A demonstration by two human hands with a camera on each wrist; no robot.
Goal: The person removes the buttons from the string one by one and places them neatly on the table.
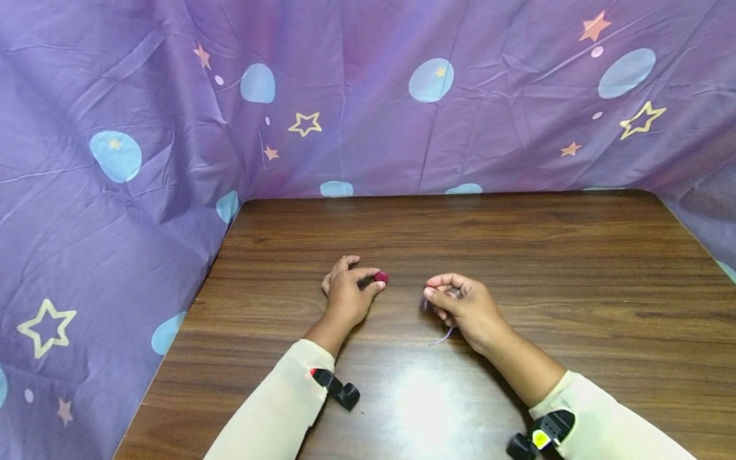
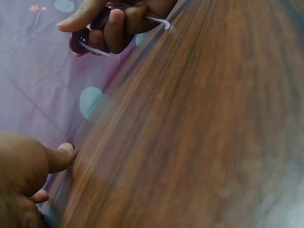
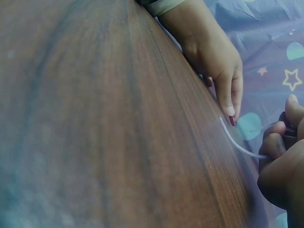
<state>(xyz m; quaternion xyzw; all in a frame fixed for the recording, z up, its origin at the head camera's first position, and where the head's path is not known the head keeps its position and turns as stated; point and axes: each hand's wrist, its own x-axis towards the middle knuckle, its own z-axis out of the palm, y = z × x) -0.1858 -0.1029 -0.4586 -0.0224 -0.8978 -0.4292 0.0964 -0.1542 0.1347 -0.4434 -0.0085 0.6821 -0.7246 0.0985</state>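
Between the thumb and index finger of my left hand [image 1: 347, 294], a small flat dark red disc [image 1: 381, 276] is pinched close over the table. The right wrist view shows this disc [image 3: 232, 120] edge-on at the fingertips. My right hand [image 1: 468, 310], to the right of it, grips dark red button-like discs [image 2: 79, 42] with thumb and curled fingers. A thin pale cord [image 2: 95, 49] comes out at the front disc, and its other end hangs from below the fingers, seen as a pale lilac tail [image 1: 443, 337] in the head view. The fingers partly hide the discs.
The brown wood-grain table [image 1: 517, 236] lies under both hands, with a bright light reflection near its front. A purple curtain [image 1: 374, 96] with stars and blue ovals stands along its back and sides. Each sleeve cuff carries a black wrist camera [image 1: 347, 396].
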